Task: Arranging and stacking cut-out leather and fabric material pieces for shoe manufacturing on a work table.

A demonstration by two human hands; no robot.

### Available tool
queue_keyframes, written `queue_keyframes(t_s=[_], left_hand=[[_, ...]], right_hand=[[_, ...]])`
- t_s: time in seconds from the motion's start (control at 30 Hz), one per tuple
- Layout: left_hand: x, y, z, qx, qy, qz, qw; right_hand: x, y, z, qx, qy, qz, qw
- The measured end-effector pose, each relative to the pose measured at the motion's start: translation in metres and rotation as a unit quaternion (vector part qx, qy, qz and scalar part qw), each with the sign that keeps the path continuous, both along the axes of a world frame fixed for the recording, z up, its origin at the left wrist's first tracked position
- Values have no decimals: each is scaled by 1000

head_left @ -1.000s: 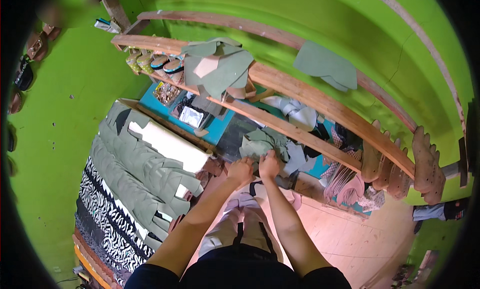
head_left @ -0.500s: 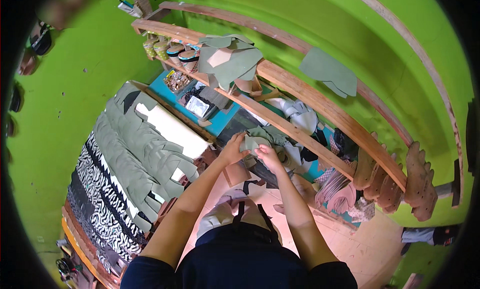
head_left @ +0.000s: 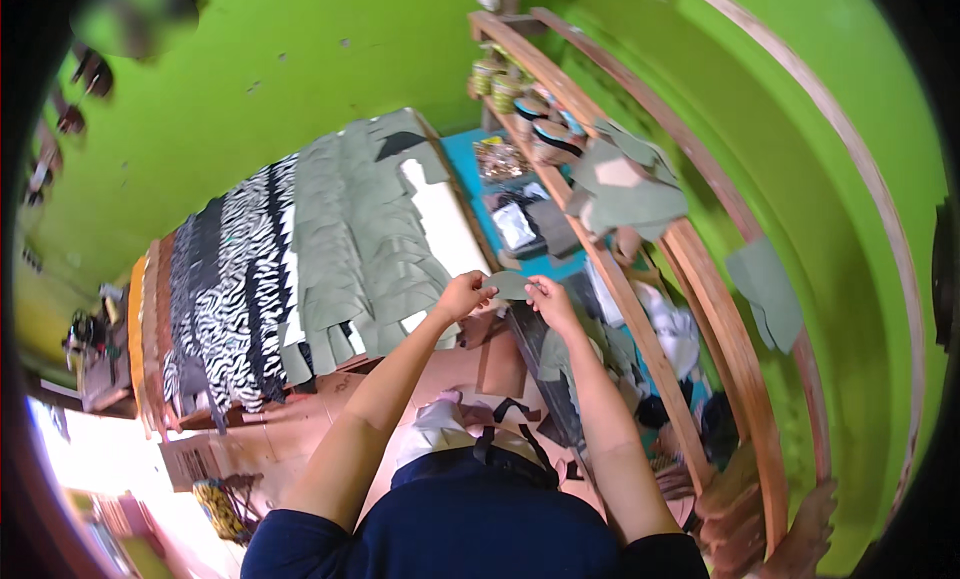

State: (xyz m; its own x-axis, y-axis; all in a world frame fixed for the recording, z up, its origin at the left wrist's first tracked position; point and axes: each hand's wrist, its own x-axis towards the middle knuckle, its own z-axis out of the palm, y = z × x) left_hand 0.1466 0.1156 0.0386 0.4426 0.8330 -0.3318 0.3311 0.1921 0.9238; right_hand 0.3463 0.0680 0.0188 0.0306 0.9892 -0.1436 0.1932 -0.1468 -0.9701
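Fingertips of the left hand [head_left: 464, 295] and right hand [head_left: 549, 301] pinch closed on opposite ends of a curved green piece [head_left: 511, 285], held up near the covered table's corner; overlapping green rows [head_left: 372, 244] already lie between white material [head_left: 447, 219] and zebra-print strips [head_left: 232, 319], this piece not among them.

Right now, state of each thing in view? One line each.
Left hand: closed, pinching one end of the green piece
Right hand: closed, pinching the other end
Green piece: held up between both hands
Green rows: laid out, overlapping
Zebra-print material: spread beside the green rows
Green sheet: draped over the rear rail
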Motion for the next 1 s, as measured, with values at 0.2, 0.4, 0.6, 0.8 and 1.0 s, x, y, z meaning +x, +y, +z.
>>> queue_keyframes(t_s=[0.2,0.4,0.6,0.8,1.0], left_hand=[[-77,34,3,30,-10,127,991],[-112,83,15,36,-59,203,977],[-142,156,21,79,28,211,974],[-153,231,11,124,177,209,954],[-162,278,-12,101,268,200,937]], right_hand=[[-66,78,10,53,-2,96,994],[-100,164,11,62,-23,122,990],[-140,245,20,139,-87,78,983],[-154,319,14,202,-265,55,941],[-173,359,7,281,-417,94,859]])
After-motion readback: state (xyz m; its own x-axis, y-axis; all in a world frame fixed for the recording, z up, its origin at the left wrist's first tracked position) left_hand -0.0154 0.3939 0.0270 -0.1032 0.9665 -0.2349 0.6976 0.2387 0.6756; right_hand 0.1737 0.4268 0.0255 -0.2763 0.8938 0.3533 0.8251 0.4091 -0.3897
